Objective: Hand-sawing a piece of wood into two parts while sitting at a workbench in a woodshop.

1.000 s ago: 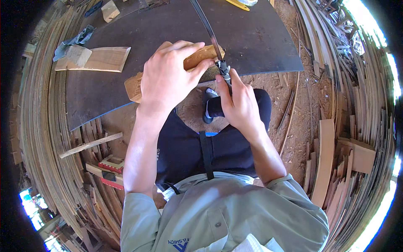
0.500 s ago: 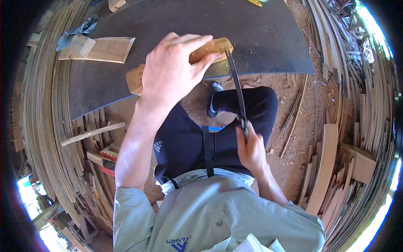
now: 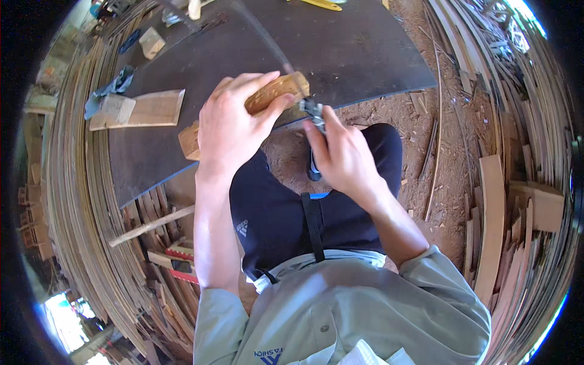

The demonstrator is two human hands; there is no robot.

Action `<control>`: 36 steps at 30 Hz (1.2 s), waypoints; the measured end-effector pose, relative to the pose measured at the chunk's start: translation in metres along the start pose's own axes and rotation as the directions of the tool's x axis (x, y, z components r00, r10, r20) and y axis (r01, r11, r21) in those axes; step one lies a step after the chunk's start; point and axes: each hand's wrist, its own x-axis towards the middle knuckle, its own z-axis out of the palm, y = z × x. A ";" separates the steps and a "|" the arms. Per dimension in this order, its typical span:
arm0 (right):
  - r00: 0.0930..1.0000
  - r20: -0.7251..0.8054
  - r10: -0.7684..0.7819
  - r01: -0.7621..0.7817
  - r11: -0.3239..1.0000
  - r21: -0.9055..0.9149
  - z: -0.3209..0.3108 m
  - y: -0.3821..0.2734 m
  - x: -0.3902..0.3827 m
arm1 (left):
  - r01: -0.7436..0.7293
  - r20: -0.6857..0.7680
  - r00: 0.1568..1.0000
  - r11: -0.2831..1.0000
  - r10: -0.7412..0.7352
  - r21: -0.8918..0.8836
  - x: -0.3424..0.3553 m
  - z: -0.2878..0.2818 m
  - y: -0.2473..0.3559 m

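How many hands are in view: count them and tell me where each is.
2. The left hand grips a wooden block; the right hand, further right and slightly lower, holds a long thin tool. No other hand can be made out.

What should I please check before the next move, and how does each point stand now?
1. Left hand gripping the wooden block: ok.
2. Right hand gripping the long thin tool at its handle end: ok.
3. Left thumb well away from the tool: not ok; its tip is close by.
4. Tool pressing on the block's end: cannot tell; it is blurred.
5. Loose board apart from the block: ok.
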 end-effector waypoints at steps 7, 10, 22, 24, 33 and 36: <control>0.997 0.024 0.078 -0.074 0.990 -0.119 0.007 -0.008 0.002 | 0.005 -0.006 1.000 0.999 -0.005 -0.053 0.002 -0.001 0.002; 0.996 0.020 0.088 -0.085 0.989 -0.121 0.008 -0.006 0.002 | -0.029 -0.020 0.999 0.999 0.028 -0.037 0.003 0.000 0.002; 0.991 0.070 0.116 -0.113 0.992 -0.047 0.007 -0.007 -0.003 | -0.020 -0.002 1.000 0.998 0.020 -0.067 0.004 0.003 0.001; 0.991 0.071 0.116 -0.113 0.993 -0.045 0.009 -0.007 -0.004 | -0.031 0.006 0.999 0.998 0.031 -0.053 0.005 0.001 0.001; 0.990 0.080 0.113 -0.110 0.993 -0.045 0.004 -0.007 0.003 | -0.038 0.005 0.999 0.999 0.038 -0.032 0.004 0.000 0.004; 0.993 0.065 0.099 -0.097 0.995 -0.039 0.004 -0.007 0.003 | -0.049 0.016 0.999 0.998 0.050 -0.045 0.004 0.000 0.002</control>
